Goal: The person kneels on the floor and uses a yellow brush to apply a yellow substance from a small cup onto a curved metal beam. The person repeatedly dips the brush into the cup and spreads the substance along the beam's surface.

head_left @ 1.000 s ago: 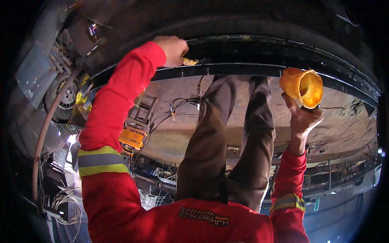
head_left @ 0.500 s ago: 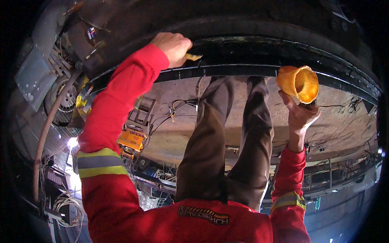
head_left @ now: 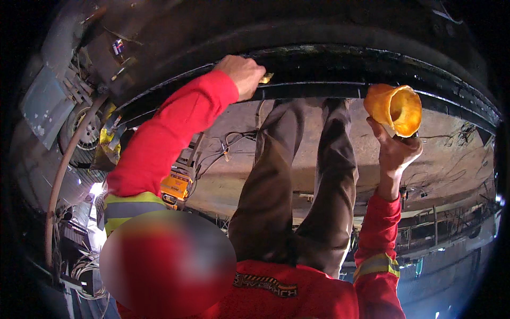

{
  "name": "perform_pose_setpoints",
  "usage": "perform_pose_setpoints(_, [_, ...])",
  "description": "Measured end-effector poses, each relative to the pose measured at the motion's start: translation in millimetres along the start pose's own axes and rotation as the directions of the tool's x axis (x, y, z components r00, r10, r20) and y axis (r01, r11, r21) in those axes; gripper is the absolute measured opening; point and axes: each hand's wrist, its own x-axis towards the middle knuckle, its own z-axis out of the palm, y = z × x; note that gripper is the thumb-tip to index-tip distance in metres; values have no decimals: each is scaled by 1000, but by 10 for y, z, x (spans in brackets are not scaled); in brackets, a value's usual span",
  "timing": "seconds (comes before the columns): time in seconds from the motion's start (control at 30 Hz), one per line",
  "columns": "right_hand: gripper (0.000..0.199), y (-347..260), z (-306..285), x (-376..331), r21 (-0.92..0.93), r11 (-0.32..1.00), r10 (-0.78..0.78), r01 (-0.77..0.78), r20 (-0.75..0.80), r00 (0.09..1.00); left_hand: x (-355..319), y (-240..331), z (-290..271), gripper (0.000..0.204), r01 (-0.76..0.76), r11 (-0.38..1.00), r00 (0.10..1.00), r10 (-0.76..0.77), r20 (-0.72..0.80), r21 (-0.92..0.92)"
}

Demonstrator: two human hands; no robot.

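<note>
Item: your left hand [head_left: 243, 73]. It was curled tight, pinching a small yellowish scrap [head_left: 265, 78] between fingertips and thumb; what the scrap was could not be told. Knuckles lay against the dark curved steel rim [head_left: 319, 87], at its left-centre stretch, with the scrap poking out just right of the fingers and touching the rim's edge.

Item: your right hand [head_left: 394, 151]. It sat below the rim, toward its right end, fingers wrapped closed around the narrow end of an orange funnel-shaped cup [head_left: 394, 108]. The cup's wide mouth was tilted toward you, its upper edge just under the rim; contact between the two could not be told.

Item: red sleeves with yellow-and-grey reflective bands [head_left: 125, 209], one on each arm, both running up toward the rim.

Item: your legs in brown trousers [head_left: 297, 196], hanging down from the rim's middle, between the two arms.

Item: yellow boxed unit [head_left: 176, 186], well beneath the rim's left part, with loose dark cables [head_left: 223, 149] trailing on the dusty floor beside it.

Item: a brown hose [head_left: 62, 175], far left of the rim, bending downward beside a wheel [head_left: 79, 135].
</note>
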Motion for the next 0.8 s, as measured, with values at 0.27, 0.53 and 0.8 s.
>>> perform_pose_setpoints(0.27, [39, 60, 22, -49, 12, 999, 43, -42, -113, 993, -141, -6, 73, 15, 17, 999, 987, -22, -160, -35])
perform_pose_setpoints(0.53, [39, 134, -52, -177, 23, 995, 101, -98, -207, 973, -321, 243, -28, 13, 87, 959, 930, -176, -323, -271])
perform_pose_setpoints(0.8, [37, 95, -281, -350, 96, 977, 209, -189, -288, 935, -358, 492, 625, 13, 121, 840, 819, -386, -425, -530])
